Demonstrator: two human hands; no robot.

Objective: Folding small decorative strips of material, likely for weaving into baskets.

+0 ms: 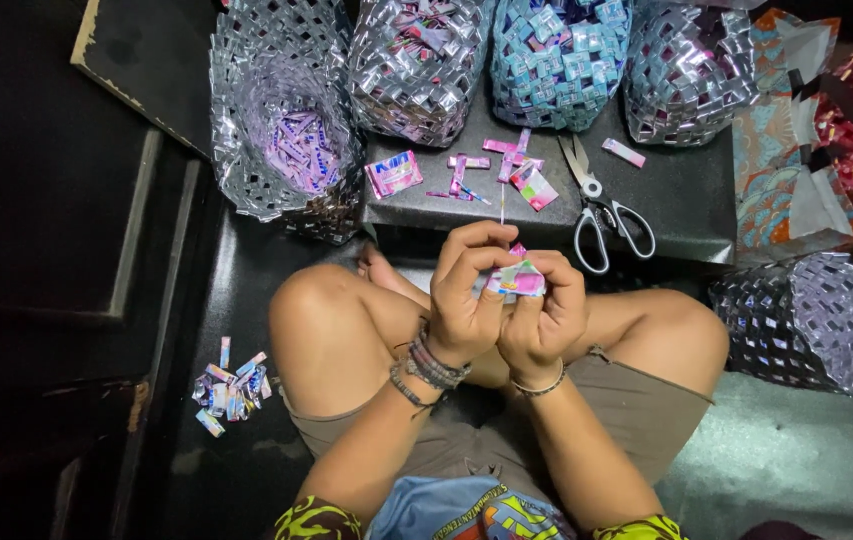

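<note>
- Folded wrapper piece, pink, white and pale blue, sits at the centre of the frame, pinched between both hands just above the person's crossed legs.
- Left hand is curled around the piece from the left, its fingertips bent down onto the top edge; several bead and cord bracelets circle that wrist.
- Right hand clasps the piece from the right and below, fingers closed against it; a thin bracelet sits on that wrist.
- Just above the hands lies a dark board, which carries a pair of scissors with pale handles, right of centre and near the hands.
- Left of the scissors on the board are scattered pink wrapper strips and a small folded pink packet.
- Across the top of the frame stand four woven baskets: a silver one with purple pieces inside at upper left, a silver and pink one, a light blue one and another silver one.
- At the right edge lies one more silver woven basket, with patterned cloth above it.
- A small heap of folded wrapper pieces rests on the dark floor at lower left, well apart from the hands.
</note>
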